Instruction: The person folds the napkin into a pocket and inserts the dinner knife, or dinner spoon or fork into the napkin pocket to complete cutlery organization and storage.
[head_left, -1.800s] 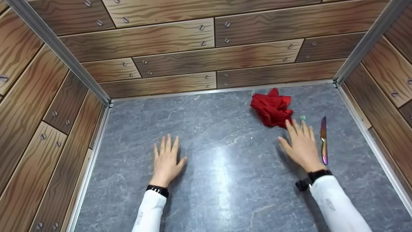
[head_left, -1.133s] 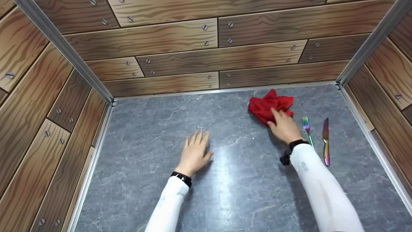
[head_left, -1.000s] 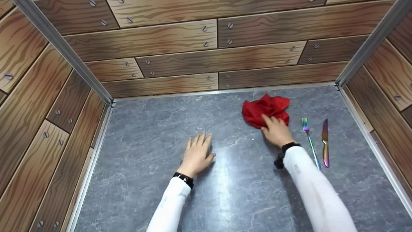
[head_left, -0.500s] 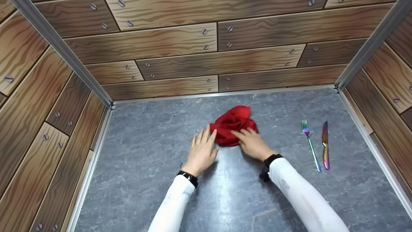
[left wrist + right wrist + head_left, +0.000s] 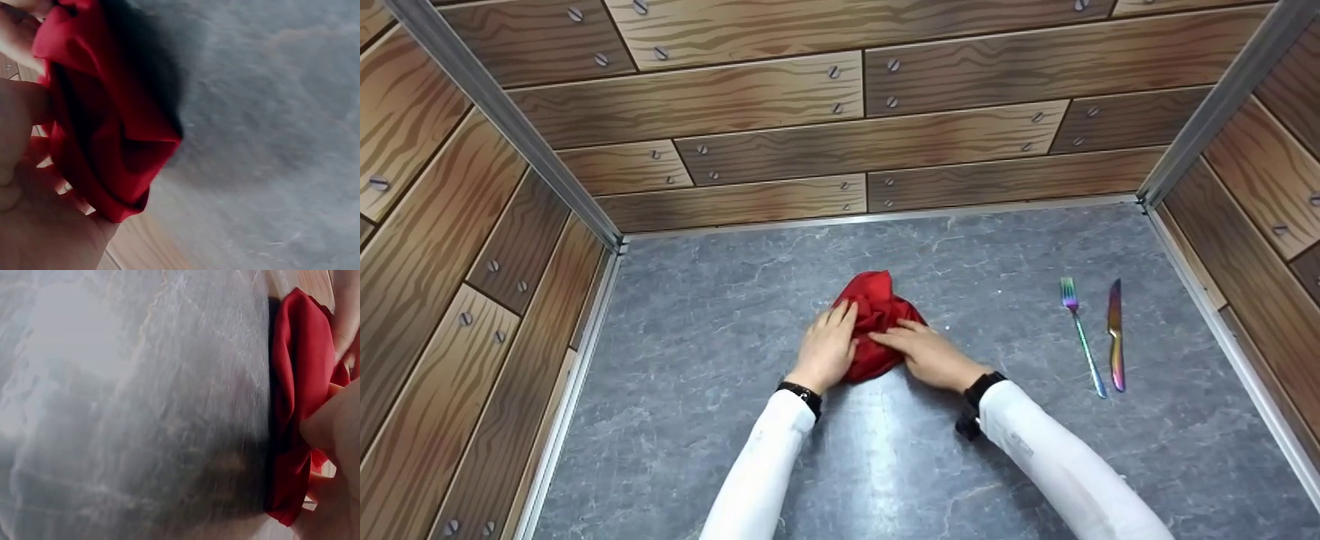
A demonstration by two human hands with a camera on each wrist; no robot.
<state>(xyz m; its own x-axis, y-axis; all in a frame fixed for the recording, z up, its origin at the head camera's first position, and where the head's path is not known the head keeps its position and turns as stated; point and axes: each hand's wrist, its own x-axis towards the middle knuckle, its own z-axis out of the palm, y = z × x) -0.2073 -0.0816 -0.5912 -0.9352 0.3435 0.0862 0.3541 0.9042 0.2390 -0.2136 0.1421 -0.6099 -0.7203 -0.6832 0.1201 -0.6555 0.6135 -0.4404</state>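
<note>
A crumpled red cloth (image 5: 870,296) lies on the grey marbled surface, between the two hands. My left hand (image 5: 826,346) holds its left side, fingers over the top; in the left wrist view the thumb is against the folds of the cloth (image 5: 112,124) and the other fingers pass behind it. My right hand (image 5: 936,358) grips the right side of the cloth. From the right wrist, thumb and fingers show on either side of the bunched cloth (image 5: 304,360). The folds hide some fingertips.
Off to the right lie a rainbow-coloured fork (image 5: 1081,337) and a rainbow-coloured knife (image 5: 1115,334), side by side. Wood-patterned walls (image 5: 780,150) with metal edging enclose the surface at the back, left and right.
My right hand has gripped the red cloth and dragged it left and nearer from the back right. My left hand has moved right and taken its left side. Fork and knife stay put.
</note>
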